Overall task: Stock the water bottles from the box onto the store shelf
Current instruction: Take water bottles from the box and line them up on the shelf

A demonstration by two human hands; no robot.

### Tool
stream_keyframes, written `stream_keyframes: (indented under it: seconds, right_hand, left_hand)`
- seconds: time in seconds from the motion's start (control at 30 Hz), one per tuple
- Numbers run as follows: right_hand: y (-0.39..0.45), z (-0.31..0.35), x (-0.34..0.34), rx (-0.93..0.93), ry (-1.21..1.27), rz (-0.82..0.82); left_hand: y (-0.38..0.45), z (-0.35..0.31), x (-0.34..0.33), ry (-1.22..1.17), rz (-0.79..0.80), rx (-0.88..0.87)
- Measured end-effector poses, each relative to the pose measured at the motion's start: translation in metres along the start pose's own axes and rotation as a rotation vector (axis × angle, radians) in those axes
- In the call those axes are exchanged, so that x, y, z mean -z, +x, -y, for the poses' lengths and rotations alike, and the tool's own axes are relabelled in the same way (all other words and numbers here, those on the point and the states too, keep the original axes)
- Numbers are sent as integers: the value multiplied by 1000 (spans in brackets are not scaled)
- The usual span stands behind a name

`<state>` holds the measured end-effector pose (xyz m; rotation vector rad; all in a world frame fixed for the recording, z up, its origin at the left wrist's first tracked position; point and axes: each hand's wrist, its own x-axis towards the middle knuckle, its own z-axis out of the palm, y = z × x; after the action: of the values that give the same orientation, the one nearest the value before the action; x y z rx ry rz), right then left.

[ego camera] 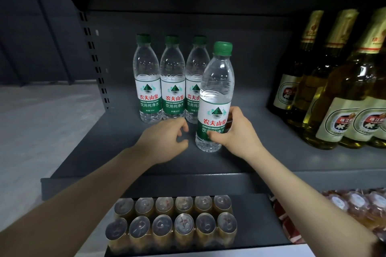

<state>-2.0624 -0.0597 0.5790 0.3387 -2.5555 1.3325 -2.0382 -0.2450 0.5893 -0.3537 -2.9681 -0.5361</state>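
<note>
Dim light falls on a dark grey back panel, a slotted upright and pale floor.

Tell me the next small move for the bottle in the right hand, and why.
Probably slide the held bottle back and to the right, into line beside the three water bottles at the back of the shelf. The right hand grips its lower label, it stands in front of the row, and the left hand holds nothing.

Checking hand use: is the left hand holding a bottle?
No, the left hand is empty; only the right hand grips the front water bottle.
</note>
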Motion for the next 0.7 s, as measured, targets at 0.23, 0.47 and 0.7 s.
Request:
stream_keyframes:
  seconds: [0.23,0.47,0.7]
  right_hand:
    - [21,-12,13,-47,-20,-20]
    - [44,-23,18,-83,-17,-44]
    - [60,-30,15,-86,2,-75]
  left_hand:
    - [9,-1,-3,15,9,-21]
    - [15,1,-5,11,10,-27]
    - [21,-1,-9,24,17,-44]
